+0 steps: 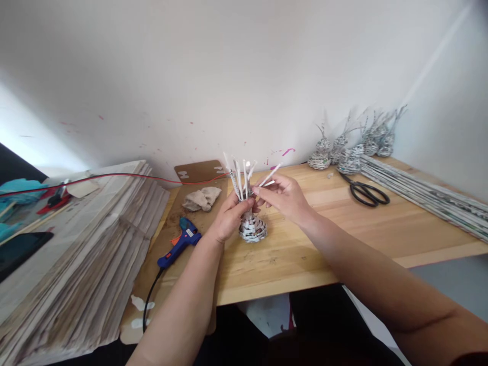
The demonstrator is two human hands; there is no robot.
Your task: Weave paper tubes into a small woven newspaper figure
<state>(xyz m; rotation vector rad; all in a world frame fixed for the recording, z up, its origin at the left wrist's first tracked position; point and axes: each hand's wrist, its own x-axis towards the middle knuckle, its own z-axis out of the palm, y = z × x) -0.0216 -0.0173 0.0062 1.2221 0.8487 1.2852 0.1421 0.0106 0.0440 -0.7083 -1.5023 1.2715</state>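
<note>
A small woven gourd shape of rolled newspaper (253, 229) is in front of me, its round base close to the wooden tabletop. Several paper tubes (239, 178) stick up from its top like loose spokes. My left hand (233, 213) is wrapped round its narrow neck, the thumb pressed on the near side. My right hand (284, 195) pinches one paper tube (270, 174) at the right of the neck, and that tube slants up to the right. Some right fingertips are hidden behind the weave.
A blue glue gun (179, 246) and a crumpled cloth (202, 198) lie on a brown board to the left. Beyond is a tall newspaper stack (95, 254). Black scissors (368, 194), long paper tubes (419, 195) and several finished woven gourds (319, 155) are to the right.
</note>
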